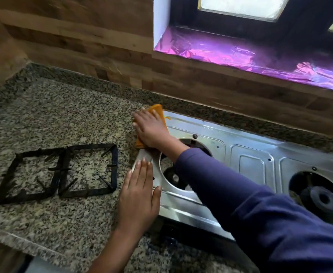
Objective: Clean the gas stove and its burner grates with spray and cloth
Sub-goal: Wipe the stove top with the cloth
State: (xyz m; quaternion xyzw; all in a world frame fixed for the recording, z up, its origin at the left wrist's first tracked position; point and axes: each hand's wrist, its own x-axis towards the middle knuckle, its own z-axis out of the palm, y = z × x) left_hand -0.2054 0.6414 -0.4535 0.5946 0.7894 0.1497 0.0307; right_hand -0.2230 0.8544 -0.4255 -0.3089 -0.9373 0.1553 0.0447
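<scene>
The steel gas stove lies on the granite counter with its grates off and both burner openings bare. My right hand presses an orange cloth flat onto the stove's far left corner, fingers straight. My left hand rests flat on the stove's left edge, fingers straight. Two black burner grates sit side by side on the counter left of the stove. No spray bottle is in view.
The speckled granite counter stretches left and back to a wooden wall. A window sill covered in purple foil runs above the stove. The counter's front edge is at lower left.
</scene>
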